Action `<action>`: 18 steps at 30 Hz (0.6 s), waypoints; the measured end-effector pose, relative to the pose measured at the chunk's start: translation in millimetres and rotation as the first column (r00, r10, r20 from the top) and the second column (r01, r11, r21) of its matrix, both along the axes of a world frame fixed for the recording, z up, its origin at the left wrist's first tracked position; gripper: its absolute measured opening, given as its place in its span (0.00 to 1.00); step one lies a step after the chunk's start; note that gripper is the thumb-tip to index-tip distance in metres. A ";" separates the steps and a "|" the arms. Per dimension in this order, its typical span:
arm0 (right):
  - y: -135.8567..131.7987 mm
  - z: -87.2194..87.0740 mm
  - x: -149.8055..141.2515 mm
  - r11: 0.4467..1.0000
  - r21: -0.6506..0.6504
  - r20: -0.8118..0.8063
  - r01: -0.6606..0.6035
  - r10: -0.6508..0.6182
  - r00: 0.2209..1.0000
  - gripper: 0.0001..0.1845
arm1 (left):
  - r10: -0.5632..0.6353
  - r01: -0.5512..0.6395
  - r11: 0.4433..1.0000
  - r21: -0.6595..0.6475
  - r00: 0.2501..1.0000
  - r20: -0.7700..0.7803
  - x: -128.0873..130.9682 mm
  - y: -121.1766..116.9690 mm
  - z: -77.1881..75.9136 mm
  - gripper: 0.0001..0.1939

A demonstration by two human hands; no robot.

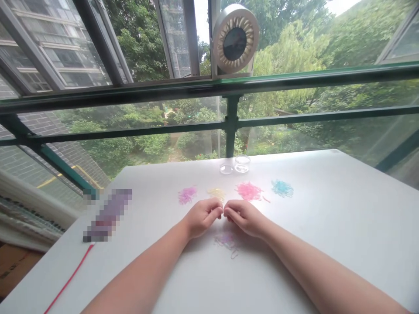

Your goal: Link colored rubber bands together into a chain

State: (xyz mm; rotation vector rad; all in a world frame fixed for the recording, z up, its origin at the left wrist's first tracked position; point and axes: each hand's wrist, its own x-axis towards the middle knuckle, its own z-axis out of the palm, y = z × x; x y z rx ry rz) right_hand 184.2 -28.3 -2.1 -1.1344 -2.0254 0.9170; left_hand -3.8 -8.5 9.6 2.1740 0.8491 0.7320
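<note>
Your left hand (203, 216) and right hand (245, 215) are curled, just nearside of the yellow pile (216, 192); I cannot tell whether they grip anything.

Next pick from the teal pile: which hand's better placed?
Right, I'd judge. The right hand is nearer the teal pile, which lies ahead and to its right. The left hand sits farther off, with the right hand on the teal pile's side.
</note>
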 end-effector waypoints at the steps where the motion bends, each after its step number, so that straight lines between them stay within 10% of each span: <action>1: 0.7 -0.2 -0.2 1.000 0.019 -0.012 0.007 -0.007 1.000 0.10 | 0.017 -0.017 1.000 0.013 1.000 0.004 0.0 0.8 -0.5 0.12; 18: 1.1 5.8 1.7 0.993 0.079 0.017 0.085 -0.087 0.996 0.09 | 0.237 -0.244 0.970 -0.017 0.921 0.310 -8.7 8.6 -10.4 0.09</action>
